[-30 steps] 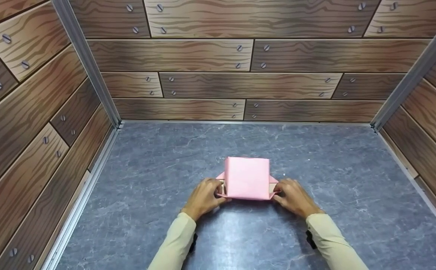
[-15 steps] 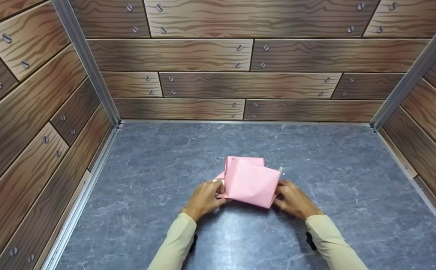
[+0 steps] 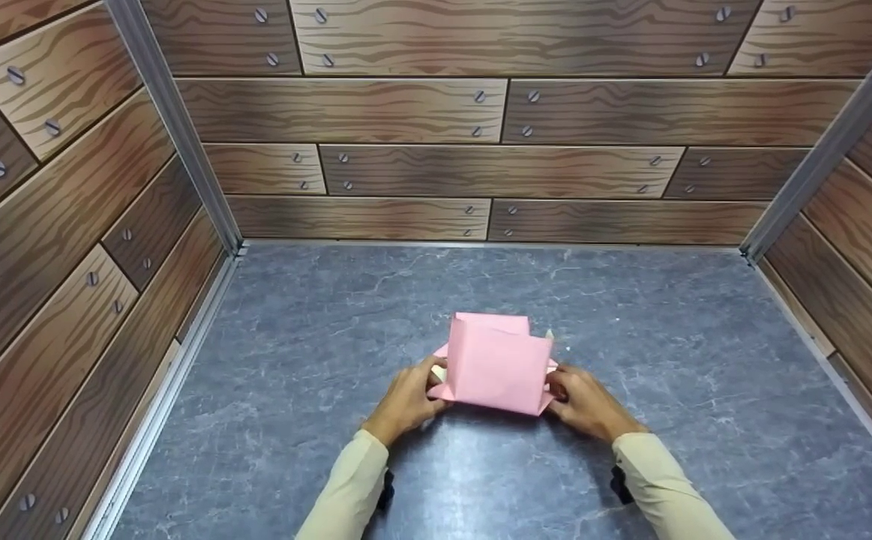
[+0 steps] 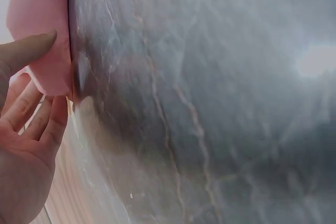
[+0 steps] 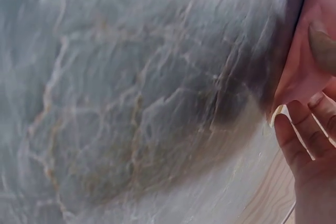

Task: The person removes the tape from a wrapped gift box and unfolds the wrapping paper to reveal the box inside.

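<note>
A pink paper package (image 3: 499,371) with box-like folds sits on the grey marbled surface, its side flaps sticking out at both ends. Behind its front face a second pink panel (image 3: 507,322) shows, offset up and to the left. At the left end my left hand (image 3: 406,397) pinches a pink flap (image 4: 50,66), thumb on the near side and fingers behind. My right hand (image 3: 584,397) pinches the paper at the right end, its thumb (image 5: 323,48) against the pink. Small pale bits show at both open ends; what lies inside is hidden.
The grey marbled tabletop (image 3: 331,322) spreads around the package. Wood-plank-patterned walls (image 3: 406,169) enclose it at the back and both sides, with metal strips at the corners. A tiny white speck (image 3: 567,348) lies right of the package.
The front of the pink package has shifted right and toward me, parting from the back panel, then turned slightly straighter. My left fingers have re-spread at the left flap; both hands stay at the ends.
</note>
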`<state>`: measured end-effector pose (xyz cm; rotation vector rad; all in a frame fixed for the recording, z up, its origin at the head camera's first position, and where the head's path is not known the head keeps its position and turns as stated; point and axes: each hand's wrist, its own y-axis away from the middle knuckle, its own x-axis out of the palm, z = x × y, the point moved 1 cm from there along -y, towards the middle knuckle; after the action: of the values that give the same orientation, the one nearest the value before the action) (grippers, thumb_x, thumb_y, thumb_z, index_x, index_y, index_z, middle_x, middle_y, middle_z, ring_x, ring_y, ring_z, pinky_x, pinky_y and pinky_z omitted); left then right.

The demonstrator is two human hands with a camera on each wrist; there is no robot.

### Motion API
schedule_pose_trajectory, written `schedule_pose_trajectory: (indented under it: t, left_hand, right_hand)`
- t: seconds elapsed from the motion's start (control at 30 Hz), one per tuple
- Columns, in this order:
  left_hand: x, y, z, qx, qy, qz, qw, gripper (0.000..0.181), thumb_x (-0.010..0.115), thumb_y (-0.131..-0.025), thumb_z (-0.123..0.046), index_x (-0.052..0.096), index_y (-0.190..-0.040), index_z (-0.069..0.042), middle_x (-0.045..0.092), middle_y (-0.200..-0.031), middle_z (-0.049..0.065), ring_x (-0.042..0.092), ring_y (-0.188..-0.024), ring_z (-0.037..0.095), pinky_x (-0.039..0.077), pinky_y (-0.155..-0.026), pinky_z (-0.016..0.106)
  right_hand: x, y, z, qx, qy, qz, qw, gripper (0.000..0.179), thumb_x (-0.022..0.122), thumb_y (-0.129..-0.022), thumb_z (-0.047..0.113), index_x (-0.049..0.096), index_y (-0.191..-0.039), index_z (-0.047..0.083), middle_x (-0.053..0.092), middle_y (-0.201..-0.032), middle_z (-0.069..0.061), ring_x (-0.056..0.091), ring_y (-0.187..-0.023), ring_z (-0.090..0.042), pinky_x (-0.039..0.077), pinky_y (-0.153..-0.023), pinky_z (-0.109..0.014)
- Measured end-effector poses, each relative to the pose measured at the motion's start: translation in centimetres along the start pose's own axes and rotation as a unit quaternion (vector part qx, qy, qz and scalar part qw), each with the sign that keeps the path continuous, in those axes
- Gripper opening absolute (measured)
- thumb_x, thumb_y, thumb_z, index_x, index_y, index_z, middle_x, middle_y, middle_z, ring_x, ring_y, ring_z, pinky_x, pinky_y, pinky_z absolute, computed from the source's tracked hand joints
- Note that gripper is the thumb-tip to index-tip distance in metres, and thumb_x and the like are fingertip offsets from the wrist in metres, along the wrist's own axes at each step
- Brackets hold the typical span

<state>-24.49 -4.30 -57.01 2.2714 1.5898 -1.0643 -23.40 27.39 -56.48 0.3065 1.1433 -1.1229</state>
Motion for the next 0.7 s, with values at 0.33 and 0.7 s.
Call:
schedule_pose_trajectory:
  t: [0.33,0.7]
  left_hand:
    - [-0.3,0.4,0.0,-0.002,0.003,0.014,0.9999,0.045,0.083,-0.073,0.002,0.067,-0.114,-0.005,0.068,-0.081,0.000,0.060,-0.072,0.010,0.049,-0.067,0.023]
    - [-0.3,1.3,-0.1,0.016,0.018,0.017,0.9996,0.034,0.084,-0.073,0.005,0.067,-0.100,-0.007,0.068,-0.080,0.001,0.061,-0.074,0.011,0.052,-0.069,0.024]
  right_hand:
    - [-0.3,0.6,0.1,0.056,-0.067,0.032,0.9956,0.021,0.079,-0.072,-0.003,0.072,-0.092,0.003,0.058,-0.087,-0.001,0.054,-0.077,-0.014,0.048,-0.066,-0.028]
    - [-0.3,1.6,0.2,0.084,-0.125,0.043,0.9877,0.033,0.082,-0.077,-0.002,0.063,-0.104,0.000,0.064,-0.087,-0.001,0.059,-0.077,-0.011,0.053,-0.067,-0.028]
